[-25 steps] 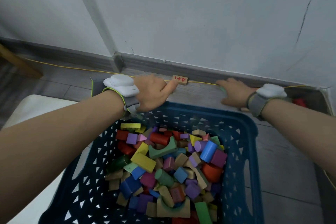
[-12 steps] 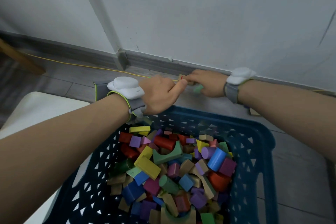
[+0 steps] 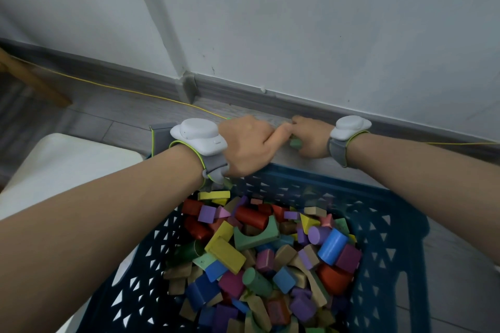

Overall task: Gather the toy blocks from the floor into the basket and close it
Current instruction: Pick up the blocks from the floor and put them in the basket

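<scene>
Head view, scanned L to R. A white cushion-like surface (image 3: 54,167) is seen at far left, beside the blue lattice basket (image 3: 389,238), which is open and already well filled w/ mixed wooden toy blocks (image 3: 259,254) in red, yellow, green, blue, purple. No lid can be made out in view.

Beyond the basket's far rim, on the grey floor (image 3: 113,113) near the skirting, the left hand (image 3: 243,143) is held w/ fingers curled in and forefinger stretched toward the other hand; whether anything is enclosed in it cannot be told. Its fingertip meets the right hand (image 3: 308,138), by which a green block (image 3: 295,143) is grasped, fingers curled over it, just above or on the floor. A small block may also be pinched between the two hands, but that is too hidden to confirm. A white tracker is worn on each wrist. A yellow cable (image 3: 135,93) is run along the wall base.

Step judged in hand: pickup of remaining floor blocks, late in gathering. Next move, as judged: the grasped piece(s) to be lifted back over the rim and dropped in; then any stragglers checked for, and the lid found and shut.
</scene>
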### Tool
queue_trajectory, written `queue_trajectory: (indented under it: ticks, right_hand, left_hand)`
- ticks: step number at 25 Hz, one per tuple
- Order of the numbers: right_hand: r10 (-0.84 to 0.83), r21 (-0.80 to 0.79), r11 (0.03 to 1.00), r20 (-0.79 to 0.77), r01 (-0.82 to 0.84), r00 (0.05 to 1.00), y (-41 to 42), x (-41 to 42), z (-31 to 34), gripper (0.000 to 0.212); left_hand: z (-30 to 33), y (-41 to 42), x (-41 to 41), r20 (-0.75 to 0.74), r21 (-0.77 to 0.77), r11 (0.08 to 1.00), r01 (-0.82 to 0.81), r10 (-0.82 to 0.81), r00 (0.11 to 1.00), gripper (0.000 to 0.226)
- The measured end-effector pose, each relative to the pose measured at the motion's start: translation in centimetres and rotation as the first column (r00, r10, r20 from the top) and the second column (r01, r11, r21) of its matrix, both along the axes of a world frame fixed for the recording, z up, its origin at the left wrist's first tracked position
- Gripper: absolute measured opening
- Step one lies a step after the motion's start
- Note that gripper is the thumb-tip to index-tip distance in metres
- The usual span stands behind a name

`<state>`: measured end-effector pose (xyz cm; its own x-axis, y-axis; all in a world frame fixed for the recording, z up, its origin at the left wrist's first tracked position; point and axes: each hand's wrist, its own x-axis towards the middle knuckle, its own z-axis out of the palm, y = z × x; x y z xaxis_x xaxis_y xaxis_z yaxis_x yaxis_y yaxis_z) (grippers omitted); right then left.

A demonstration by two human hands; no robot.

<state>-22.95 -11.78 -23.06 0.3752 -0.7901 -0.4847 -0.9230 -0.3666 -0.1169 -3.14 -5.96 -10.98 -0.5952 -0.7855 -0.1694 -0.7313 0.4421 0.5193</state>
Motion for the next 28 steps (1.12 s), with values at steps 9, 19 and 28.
queue_trajectory:
  ticks: [9,19,28]
  right_hand:
    - [-0.596,0.532,0.795,0.776,0.292,0.206,3.8,0.0,13.6,0.024]
    - [-0.078,0.376,0.916,0.513,-0.142,0.855,10.0,5.2,20.7,0.028]
    - [-0.028,0.248,0.969,0.049,0.015,0.998,0.5,5.2,5.0,0.027]
  left_hand:
    - [-0.6,-0.4,0.6,0.068,0.066,0.996,-0.052,0.048,0.997,0.060]
    - [0.1,0.1,0.5,0.076,0.051,0.993,-0.103,0.099,0.992,0.042]
    - [0.0,0.1,0.2,0.056,-0.077,0.997,-0.027,0.031,0.998,0.051]
